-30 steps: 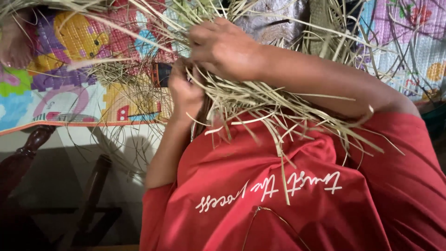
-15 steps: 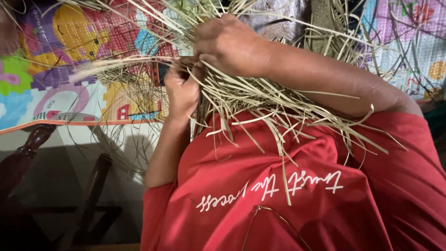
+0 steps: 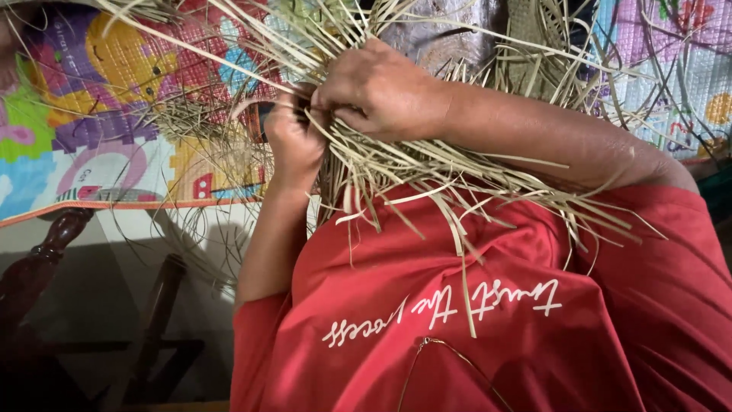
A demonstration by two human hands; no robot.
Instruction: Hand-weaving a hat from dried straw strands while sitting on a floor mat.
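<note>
Mid-weave, I'd judge: left hand (image 3: 293, 141) & right hand (image 3: 381, 91) both w/ grip closed on pale straw strips (image 3: 427, 164) fanning below onto red shirt (image 3: 457, 320); next tuck needs taut strand.

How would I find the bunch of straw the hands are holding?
Look above the red shirt, in front of the colourful mat. Both hands, the left hand and right hand, grip the bundle of pale dry strips; unlike the loose strands around, its ends fan over the shirt.
</note>
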